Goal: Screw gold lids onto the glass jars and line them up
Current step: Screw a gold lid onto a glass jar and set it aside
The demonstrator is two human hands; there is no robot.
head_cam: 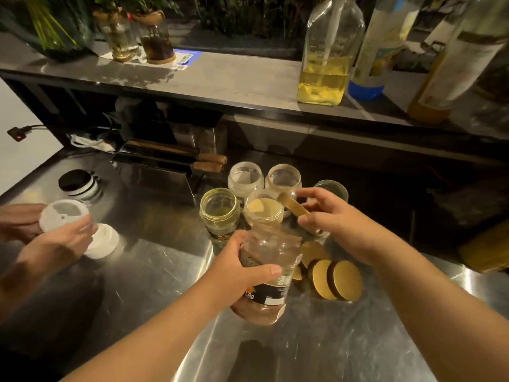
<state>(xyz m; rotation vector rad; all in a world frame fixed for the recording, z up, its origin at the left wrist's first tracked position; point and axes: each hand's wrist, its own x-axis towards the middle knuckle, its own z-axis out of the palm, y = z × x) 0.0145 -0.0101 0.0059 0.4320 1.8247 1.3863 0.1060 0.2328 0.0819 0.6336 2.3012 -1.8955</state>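
Note:
My left hand [242,268] grips a clear glass jar [271,274] with a dark label, lifted and tilted above the steel counter. My right hand [333,219] pinches a gold lid [292,206] on edge, just above and behind the jar's open mouth. Several open jars [220,213] stand grouped behind the held one. Three gold lids [337,279] lean overlapped on the counter to the right of the held jar, under my right forearm.
Another person's hands [55,238] at the left hold a white lidded container [64,215], with a white lid [103,239] beside them. A raised shelf [209,78] carries bottles and plant jars. A black holder [162,164] stands behind the jars.

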